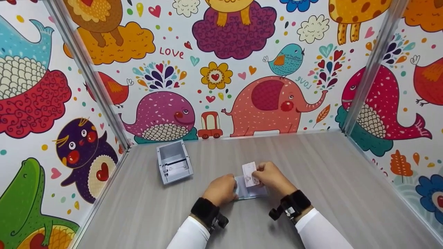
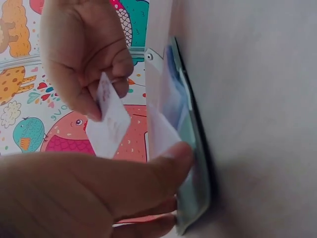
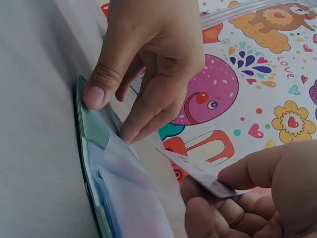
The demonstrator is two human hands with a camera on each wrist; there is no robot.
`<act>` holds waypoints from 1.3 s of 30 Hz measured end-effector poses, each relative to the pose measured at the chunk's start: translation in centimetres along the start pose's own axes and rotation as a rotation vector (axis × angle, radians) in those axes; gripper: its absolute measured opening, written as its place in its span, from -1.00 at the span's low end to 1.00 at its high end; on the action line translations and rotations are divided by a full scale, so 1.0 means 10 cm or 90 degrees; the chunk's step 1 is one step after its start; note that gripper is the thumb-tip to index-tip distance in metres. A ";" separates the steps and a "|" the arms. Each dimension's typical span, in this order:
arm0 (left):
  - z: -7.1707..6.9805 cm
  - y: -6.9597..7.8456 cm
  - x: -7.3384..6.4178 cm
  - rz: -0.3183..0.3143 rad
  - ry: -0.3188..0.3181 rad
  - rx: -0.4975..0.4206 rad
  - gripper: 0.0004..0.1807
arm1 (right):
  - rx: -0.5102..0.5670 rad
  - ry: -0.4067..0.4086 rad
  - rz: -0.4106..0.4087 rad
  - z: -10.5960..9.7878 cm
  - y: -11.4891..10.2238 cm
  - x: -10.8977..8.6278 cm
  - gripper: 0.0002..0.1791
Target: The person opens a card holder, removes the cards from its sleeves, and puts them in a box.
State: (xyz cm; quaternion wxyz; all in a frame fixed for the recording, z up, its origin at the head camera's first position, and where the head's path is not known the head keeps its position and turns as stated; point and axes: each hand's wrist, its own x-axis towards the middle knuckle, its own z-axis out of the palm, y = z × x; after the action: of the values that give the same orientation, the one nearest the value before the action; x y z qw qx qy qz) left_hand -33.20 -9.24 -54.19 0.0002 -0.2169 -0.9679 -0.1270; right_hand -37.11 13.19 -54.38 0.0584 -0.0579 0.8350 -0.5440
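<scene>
A card holder [image 1: 259, 192] with a green cover and clear plastic sleeves lies open on the table. My left hand [image 1: 220, 189] holds its left side, thumb [image 2: 174, 157] over a sleeve and fingers along the edge. In my right hand [image 1: 274, 176] a white printed card [image 1: 247, 170] is pinched between thumb and fingers. That card is raised above the open holder, tilted, and apart from the sleeves in the left wrist view. One clear sleeve [image 3: 131, 163] stands partly lifted beside the left fingers.
To the left, further back, stands a grey open-topped box [image 1: 172, 151] with white cards inside. Walls printed with cartoon animals enclose the wood-grain table [image 1: 311, 159] at the back and both sides. A black camera strap is on each wrist.
</scene>
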 end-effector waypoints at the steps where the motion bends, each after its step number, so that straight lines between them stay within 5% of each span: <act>1: -0.01 0.00 0.00 -0.007 -0.002 -0.007 -0.71 | -0.002 -0.004 -0.001 0.00 -0.01 0.00 -0.88; 10: -0.06 0.06 0.09 -0.078 0.084 -0.074 -0.78 | 0.025 -0.012 0.004 0.02 -0.04 -0.01 -0.92; 21: -0.12 0.17 0.14 -0.070 0.266 -0.284 -0.77 | 0.030 -0.012 -0.096 0.02 -0.01 0.03 -0.89; 29: -0.15 0.18 0.15 -0.067 0.238 -0.436 -0.75 | 0.075 0.001 -0.132 0.02 0.00 0.05 -0.90; 39: -0.18 0.17 0.14 -0.072 0.226 -0.445 -0.83 | 0.103 -0.027 -0.151 0.02 -0.01 0.03 -0.87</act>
State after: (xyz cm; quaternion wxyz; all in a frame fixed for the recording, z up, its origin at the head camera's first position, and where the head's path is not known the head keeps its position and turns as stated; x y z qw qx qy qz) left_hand -33.87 -7.61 -51.94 0.0864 -0.1252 -0.8615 -0.4844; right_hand -37.39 12.90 -54.35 0.0157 -0.1624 0.7743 -0.6114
